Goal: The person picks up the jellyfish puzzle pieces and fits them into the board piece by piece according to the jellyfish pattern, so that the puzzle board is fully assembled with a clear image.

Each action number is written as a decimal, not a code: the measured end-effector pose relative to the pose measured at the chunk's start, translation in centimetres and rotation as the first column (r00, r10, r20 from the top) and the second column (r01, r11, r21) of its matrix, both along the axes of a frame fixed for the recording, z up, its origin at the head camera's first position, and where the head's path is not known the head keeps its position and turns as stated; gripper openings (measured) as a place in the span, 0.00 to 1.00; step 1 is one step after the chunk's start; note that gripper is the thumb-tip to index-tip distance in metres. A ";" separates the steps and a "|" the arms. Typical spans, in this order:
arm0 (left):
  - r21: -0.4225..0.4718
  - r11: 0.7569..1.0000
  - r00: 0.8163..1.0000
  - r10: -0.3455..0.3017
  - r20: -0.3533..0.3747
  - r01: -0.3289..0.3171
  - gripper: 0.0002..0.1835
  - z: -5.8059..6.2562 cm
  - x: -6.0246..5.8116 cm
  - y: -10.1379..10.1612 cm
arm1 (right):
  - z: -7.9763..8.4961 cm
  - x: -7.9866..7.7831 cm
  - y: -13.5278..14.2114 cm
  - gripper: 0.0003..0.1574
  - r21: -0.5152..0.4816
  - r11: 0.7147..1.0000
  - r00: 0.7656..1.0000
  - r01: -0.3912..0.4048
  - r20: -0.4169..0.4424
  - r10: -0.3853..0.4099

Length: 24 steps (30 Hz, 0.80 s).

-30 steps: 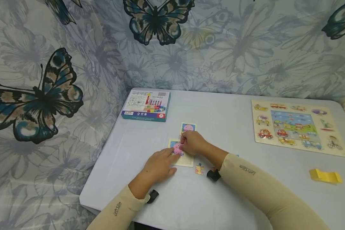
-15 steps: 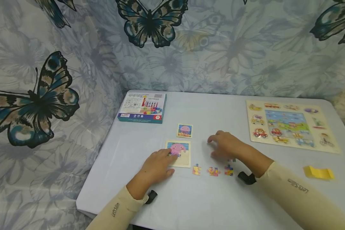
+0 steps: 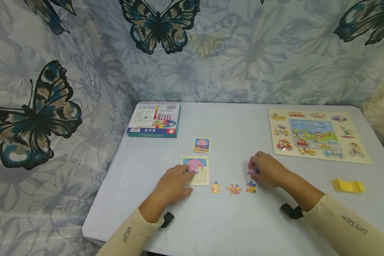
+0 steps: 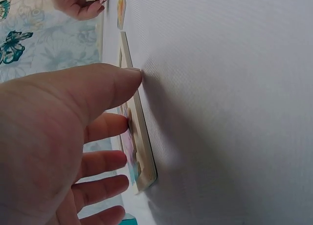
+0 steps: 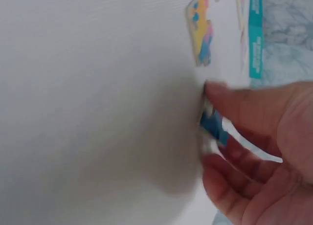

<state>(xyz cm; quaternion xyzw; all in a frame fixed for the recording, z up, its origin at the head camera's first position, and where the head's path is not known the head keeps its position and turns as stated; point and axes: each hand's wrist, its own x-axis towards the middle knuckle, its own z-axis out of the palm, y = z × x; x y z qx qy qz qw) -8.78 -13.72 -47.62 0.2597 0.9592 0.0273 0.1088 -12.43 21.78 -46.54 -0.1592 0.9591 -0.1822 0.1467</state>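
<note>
White surface (image 3: pixel 224 124), butterfly-print backdrop (image 3: pixel 230 71) at far side. Right hand (image 3: pixel 270 170) pinches a puzzle piece (image 5: pixel 213 124) between thumb and fingers, right of the puzzle tray (image 3: pixel 202 180), just beyond the rightmost of three loose pieces (image 3: pixel 234 188); can't tell if it's fully off the surface. Left hand (image 3: pixel 174 183): fingers stretched over the tray's left part, gripping nothing. Piece looks thin, likely light and stiff; knobs probably the weak spots, printed face maybe slick. Best hold: opposite edges, fingertips only, off the knobs. Tray likely light too, could slide unless steadied at its rim.
</note>
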 end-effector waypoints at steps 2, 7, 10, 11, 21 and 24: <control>0.001 1.000 1.000 -0.001 0.015 0.001 0.31 -0.1 0.0 0.0 | 0.3 -0.3 -0.3 0.10 -0.020 1.000 0.999 0.011 0.034 -0.010; 0.018 1.000 0.999 -0.006 0.044 0.005 0.34 -0.3 -0.1 0.2 | 1.4 -1.5 -2.2 0.06 -0.106 0.994 0.997 0.006 0.083 0.003; 0.030 1.000 0.999 -0.008 0.033 0.007 0.33 -0.4 -0.2 0.3 | 1.5 -2.3 -5.0 0.06 -0.172 0.985 0.993 0.007 0.117 0.014; 0.034 0.999 1.000 -0.008 0.026 0.007 0.32 -0.4 -0.2 0.3 | 1.4 -2.6 -6.1 0.06 -0.199 0.980 0.991 0.003 0.133 0.024; 0.005 1.000 1.000 -0.002 0.025 0.002 0.36 0.0 -0.2 0.5 | -1.0 -4.7 -13.9 0.06 -0.302 0.946 0.977 -0.120 0.132 0.166; -0.025 1.000 1.000 -0.006 0.011 0.006 0.37 -0.1 -0.2 0.5 | -1.3 -4.8 -15.0 0.06 -0.266 0.954 0.978 -0.138 0.113 0.173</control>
